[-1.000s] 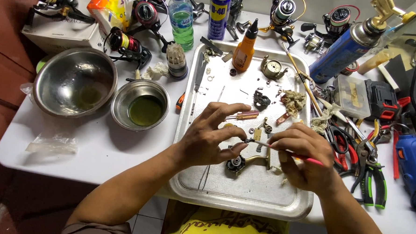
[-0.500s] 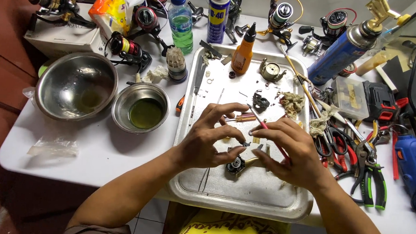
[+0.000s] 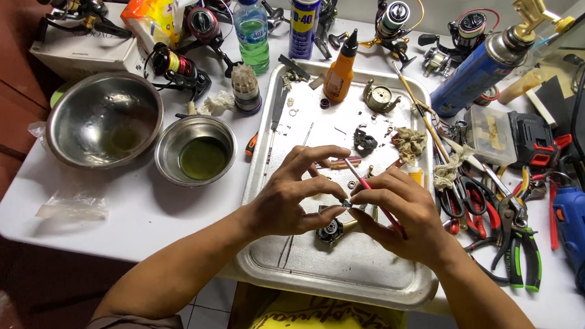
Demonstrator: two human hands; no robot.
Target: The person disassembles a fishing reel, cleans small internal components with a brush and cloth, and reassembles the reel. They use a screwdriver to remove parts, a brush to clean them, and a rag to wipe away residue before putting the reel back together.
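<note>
A small metal part [image 3: 346, 204] is pinched between thumb and forefinger of the left hand [image 3: 289, 200], its grip closed on the piece just above a dark reel body [image 3: 332, 231] resting on the metal tray [image 3: 340, 272]. A thin red-handled tool [image 3: 370, 191] is held in the closed grip of the right hand [image 3: 402, 212], its tip brought to the pinched part. The part could easily be lost: a slip of the tool tip might flick it out of the fingers into the loose screws and washers scattered over the tray, or off the tray's near edge at 6 o'clock. The reel body, not seen to be steadied, might be nudged aside. At 9 o'clock on the white worktop [image 3: 133, 210] a small steel bowl [image 3: 197, 151] holding greenish liquid is seen; beyond it a large steel bowl [image 3: 104, 118] with only a faint film. At 12 o'clock on the tray an orange dropper bottle [image 3: 340, 71] stands upright. Pliers [image 3: 516, 243] are heaped at 3 o'clock.
</note>
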